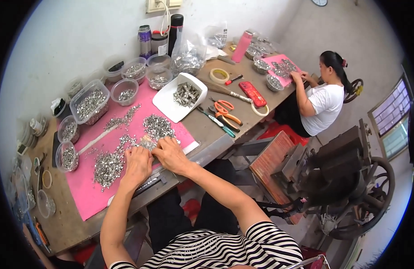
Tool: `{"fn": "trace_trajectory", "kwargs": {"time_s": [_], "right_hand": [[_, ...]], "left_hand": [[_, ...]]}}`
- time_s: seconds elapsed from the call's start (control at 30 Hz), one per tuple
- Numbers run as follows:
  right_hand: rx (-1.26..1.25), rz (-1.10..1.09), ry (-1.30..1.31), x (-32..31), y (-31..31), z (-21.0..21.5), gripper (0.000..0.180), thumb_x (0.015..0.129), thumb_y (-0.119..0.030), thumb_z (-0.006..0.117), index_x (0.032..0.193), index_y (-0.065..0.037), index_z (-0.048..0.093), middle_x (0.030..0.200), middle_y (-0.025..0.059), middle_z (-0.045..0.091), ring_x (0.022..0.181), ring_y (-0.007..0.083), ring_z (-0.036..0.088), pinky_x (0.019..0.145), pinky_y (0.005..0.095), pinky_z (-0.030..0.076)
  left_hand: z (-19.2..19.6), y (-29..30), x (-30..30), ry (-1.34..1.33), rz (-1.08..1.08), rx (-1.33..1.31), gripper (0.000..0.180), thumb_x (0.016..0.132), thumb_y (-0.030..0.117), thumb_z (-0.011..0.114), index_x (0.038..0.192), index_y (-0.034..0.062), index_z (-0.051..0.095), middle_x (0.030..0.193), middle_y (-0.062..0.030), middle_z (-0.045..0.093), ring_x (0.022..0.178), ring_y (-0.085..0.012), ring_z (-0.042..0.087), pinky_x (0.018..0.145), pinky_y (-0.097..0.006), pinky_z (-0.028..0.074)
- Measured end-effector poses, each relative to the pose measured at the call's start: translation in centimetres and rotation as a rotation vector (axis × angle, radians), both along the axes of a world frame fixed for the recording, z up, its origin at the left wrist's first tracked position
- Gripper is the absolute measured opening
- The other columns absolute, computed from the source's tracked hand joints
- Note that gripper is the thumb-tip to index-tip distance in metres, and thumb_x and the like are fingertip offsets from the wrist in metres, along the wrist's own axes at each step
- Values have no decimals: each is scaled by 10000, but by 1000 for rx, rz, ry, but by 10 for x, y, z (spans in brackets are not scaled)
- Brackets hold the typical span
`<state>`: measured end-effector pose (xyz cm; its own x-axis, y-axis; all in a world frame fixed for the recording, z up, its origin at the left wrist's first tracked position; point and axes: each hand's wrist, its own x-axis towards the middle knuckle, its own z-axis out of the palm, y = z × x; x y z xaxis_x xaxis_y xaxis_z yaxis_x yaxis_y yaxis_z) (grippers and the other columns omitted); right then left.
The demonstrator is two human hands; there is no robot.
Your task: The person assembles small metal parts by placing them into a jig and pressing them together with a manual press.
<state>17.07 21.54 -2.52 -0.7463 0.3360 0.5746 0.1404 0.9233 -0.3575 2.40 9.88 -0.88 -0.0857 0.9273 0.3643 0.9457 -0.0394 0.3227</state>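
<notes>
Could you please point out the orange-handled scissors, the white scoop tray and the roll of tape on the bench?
orange-handled scissors (225, 110), head view, on the orange handle loops.
white scoop tray (167, 104), head view, on its bare white floor.
roll of tape (219, 76), head view, on the ring's near edge.

White wall (81, 36), wooden workbench (68, 224), barred window (393, 114).

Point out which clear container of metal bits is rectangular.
The large clear tub at the pink mat's far left edge; the other containers around it are round bowls.
</notes>
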Motion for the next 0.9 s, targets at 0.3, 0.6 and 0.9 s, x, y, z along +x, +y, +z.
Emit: {"fn": "trace_trajectory", "kwargs": {"time_s": [0.3, 0.6, 0.9], "right_hand": [[89, 24, -11, 11, -7, 4, 121, 842, -95, 625, 914, -59, 716, 934, 105, 551, 949, 279, 516, 815, 407, 390], [96, 31, -16, 17, -8, 3, 112, 854, -110, 642, 918, -55, 715, 931, 107, 547, 941, 274, 509, 823, 406, 388], [-19, 58, 32, 15, -14, -3, 89, 860, -128, 680, 807, -61, 655, 907, 92, 560, 909, 282, 536, 798, 406, 405]], "left_hand": [[12, -13, 4, 221, -6, -121, 205, 771, -43, 612, 958, 15, 551, 930, -184, 577, 943, -356, 564, 862, -461, 408], [14, -6, 11, 64, -41, 16, 186, 796, -64, 592, 951, 37, 569, 929, -165, 567, 929, -351, 556, 849, -456, 426], [24, -54, 7, -50, 32, 81, 187, 783, -71, 622, 923, 54, 618, 851, -127, 583, 840, -323, 566, 787, -426, 457]]}}
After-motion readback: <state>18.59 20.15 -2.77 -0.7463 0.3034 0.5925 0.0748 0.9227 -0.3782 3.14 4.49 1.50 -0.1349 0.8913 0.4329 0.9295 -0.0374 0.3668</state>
